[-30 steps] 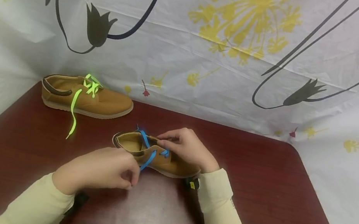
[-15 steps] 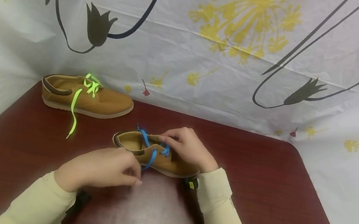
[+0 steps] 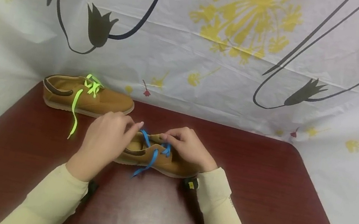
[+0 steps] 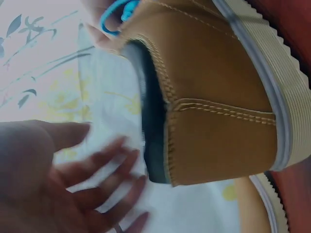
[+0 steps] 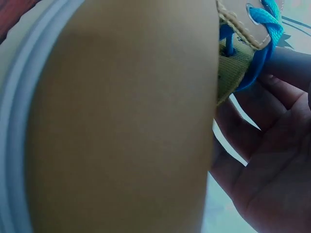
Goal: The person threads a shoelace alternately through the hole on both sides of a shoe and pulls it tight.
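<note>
A tan shoe with blue laces stands mid-table, its toe (image 3: 182, 168) pointing right in the head view. My right hand (image 3: 189, 149) is over its front, thumb and fingers pinching the upright tongue (image 3: 156, 137). My left hand (image 3: 106, 137) is above the heel and hides part of it; its thumb is close to the far blue lace (image 3: 145, 137). In the left wrist view the left fingers (image 4: 104, 182) are spread, blurred and apart from the heel (image 4: 218, 145). The near blue lace (image 3: 150, 162) hangs over the shoe's side down to the table.
Another tan shoe (image 3: 110, 101), with yellow-green laces (image 3: 93, 86), stands at the back left. One of its lace ends trails onto the dark red table (image 3: 259, 187). A white patterned sheet (image 3: 178, 29) hangs behind and along the sides.
My left hand has moved from the shoe's near side up and back over its heel. The near blue lace's end, partly hidden before, now shows on the table. My right hand has barely moved.
</note>
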The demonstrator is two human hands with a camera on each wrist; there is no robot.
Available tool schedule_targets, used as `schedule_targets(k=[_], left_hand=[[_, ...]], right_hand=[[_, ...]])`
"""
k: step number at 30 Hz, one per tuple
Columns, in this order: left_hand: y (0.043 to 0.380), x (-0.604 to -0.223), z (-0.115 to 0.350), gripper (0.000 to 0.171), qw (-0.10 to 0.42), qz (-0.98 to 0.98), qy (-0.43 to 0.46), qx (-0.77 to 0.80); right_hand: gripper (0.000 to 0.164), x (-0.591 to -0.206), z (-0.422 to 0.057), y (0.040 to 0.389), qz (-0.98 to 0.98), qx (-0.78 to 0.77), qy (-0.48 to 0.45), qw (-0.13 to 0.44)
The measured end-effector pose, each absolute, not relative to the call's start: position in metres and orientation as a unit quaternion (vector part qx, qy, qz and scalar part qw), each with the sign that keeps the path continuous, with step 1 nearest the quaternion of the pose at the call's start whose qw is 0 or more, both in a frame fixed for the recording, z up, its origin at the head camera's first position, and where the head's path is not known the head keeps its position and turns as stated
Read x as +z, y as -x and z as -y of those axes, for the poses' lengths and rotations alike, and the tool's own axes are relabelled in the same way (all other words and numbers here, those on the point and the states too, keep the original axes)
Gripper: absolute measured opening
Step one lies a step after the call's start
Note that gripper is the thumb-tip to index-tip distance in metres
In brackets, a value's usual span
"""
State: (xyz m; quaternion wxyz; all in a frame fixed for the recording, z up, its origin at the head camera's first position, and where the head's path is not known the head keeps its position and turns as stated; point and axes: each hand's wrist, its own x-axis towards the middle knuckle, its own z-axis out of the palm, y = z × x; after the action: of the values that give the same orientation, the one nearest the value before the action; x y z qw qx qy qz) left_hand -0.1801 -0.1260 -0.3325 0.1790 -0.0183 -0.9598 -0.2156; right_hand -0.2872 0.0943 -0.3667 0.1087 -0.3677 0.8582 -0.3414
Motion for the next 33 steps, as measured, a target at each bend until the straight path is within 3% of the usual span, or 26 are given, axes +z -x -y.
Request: schedule_targets(k=[8,13,21,27,33], left_hand=[[0.211,-0.343,0.129,0.064,-0.038,0.976,-0.065,-0.202],[0.225,-0.344,0.134,0.07,-0.115,0.962,-0.061,-0.239],[0.244,-0.353,0.138,0.055,-0.152,0.926,-0.009,-0.345],[0.256,-0.354,0.139,0.03,-0.157,0.902,0.022,-0.402],[0.259,-0.354,0.139,0.033,-0.133,0.861,0.018,-0.491]], right_hand=[[0.025,-0.368,-0.093,0.286,-0.856,-0.354,0.36,0.112],[0.025,-0.367,-0.09,0.285,-0.855,-0.353,0.362,0.116],[0.025,-0.365,-0.091,0.285,-0.858,-0.351,0.357,0.118],[0.024,-0.367,-0.094,0.286,-0.856,-0.36,0.352,0.116],[0.026,-0.369,-0.094,0.288,-0.854,-0.362,0.354,0.116]])
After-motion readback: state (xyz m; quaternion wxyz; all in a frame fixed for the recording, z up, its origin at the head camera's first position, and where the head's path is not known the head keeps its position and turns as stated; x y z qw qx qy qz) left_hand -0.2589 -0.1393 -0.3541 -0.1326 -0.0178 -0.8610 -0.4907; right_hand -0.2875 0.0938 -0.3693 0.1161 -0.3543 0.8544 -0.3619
